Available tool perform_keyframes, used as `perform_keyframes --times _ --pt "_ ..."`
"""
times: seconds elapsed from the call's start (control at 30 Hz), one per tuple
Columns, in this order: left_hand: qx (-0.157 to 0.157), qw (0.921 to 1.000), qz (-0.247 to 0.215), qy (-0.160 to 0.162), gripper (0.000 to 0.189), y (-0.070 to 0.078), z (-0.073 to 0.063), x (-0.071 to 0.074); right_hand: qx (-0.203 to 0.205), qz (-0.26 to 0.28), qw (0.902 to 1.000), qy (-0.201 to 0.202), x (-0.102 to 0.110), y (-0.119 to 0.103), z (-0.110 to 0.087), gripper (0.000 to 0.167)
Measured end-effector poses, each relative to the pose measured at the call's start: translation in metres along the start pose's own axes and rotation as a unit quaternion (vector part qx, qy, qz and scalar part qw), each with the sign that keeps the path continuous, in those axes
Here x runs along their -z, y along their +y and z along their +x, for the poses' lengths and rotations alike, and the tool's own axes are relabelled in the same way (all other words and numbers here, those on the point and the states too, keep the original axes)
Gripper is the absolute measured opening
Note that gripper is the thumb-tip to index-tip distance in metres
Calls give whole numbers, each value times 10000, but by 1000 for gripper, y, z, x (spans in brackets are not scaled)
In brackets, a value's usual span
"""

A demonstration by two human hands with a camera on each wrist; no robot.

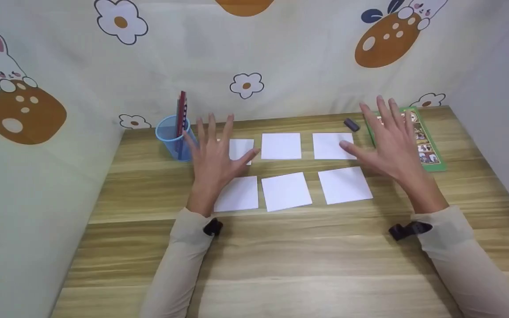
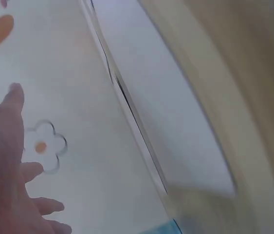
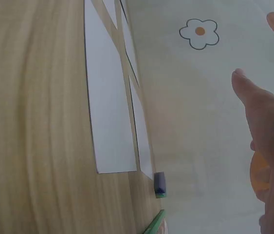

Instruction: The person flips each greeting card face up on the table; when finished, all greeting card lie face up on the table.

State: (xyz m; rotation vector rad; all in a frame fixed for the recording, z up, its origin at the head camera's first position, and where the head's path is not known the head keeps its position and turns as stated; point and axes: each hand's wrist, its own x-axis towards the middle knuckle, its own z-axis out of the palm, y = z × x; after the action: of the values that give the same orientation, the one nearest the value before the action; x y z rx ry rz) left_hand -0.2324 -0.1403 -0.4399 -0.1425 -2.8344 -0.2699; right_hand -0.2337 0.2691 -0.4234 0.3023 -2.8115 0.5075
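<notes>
White square cards lie on the table in two rows of three. My left hand [image 1: 212, 161], fingers spread, hovers over the left side and partly hides the back-left card [image 1: 241, 149] and front-left card [image 1: 242, 196]. The back-middle card [image 1: 281, 146] and front-middle card [image 1: 286, 191] lie between the hands. With fingers spread too, my right hand [image 1: 393, 148] is above the right side; its thumb overlaps the back-right card [image 1: 327, 145]. Below that lies the front-right card [image 1: 345, 185]. Both wrist views show the left hand [image 2: 3, 156] and right hand [image 3: 268, 131] holding nothing.
A blue mesh cup [image 1: 166, 131] with pencils stands at the back left. A small dark block [image 1: 351, 125] sits near the back edge. Partly behind the right hand lies a green-bordered picture board [image 1: 435, 167]. A patterned curtain [image 1: 307, 62] hangs behind the wooden table [image 1: 298, 260].
</notes>
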Motion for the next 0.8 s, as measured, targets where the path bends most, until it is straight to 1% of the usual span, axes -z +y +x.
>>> perform_keyframes --times 0.07,0.1,0.17,0.2,0.27,0.33,0.4,0.47,0.53,0.57,0.63,0.7,0.8 --pt "-265 9994 -122 -190 106 17 -6 0 150 175 9995 -231 0 -2 -8 98" --pt "-418 9984 -213 -330 104 27 -9 0 233 292 9984 -425 -1 -3 -12 93" --pt "-763 9939 -490 -634 100 46 -16 -1 485 553 9930 -920 -1 -5 -18 80" --pt "-959 9903 -633 -784 97 56 -20 -2 630 688 9885 -1193 -2 -6 -20 72" --pt "-1382 9809 -886 -1041 89 74 -26 -4 853 886 9768 -1751 -4 -6 -24 58" --pt "-1751 9687 -1131 -1347 84 91 -31 -8 993 992 9665 -2146 -7 -5 -26 50" --pt "-2093 9562 -1220 -1641 80 108 -34 -11 1024 1004 9617 -2338 -10 -4 -28 49" --pt "-2331 9458 -1206 -1914 79 124 -33 -14 1009 1019 9589 -2447 -13 -3 -30 54" --pt "-2429 9396 -1142 -2123 81 138 -31 -17 1028 1050 9564 -2523 -15 -3 -31 60" --pt "-2454 9384 -1096 -2174 82 144 -29 -18 1056 1059 9552 -2553 -16 -4 -31 63" --pt "-2470 9383 -990 -2208 84 154 -26 -20 1083 1070 9535 -2601 -18 -4 -31 67" --pt "-2478 9386 -893 -2230 88 161 -25 -22 1079 1029 9533 -2627 -18 -6 -30 70" --pt "-2482 9350 -772 -2414 96 166 -28 -25 938 979 9514 -2764 -17 -8 -30 72"
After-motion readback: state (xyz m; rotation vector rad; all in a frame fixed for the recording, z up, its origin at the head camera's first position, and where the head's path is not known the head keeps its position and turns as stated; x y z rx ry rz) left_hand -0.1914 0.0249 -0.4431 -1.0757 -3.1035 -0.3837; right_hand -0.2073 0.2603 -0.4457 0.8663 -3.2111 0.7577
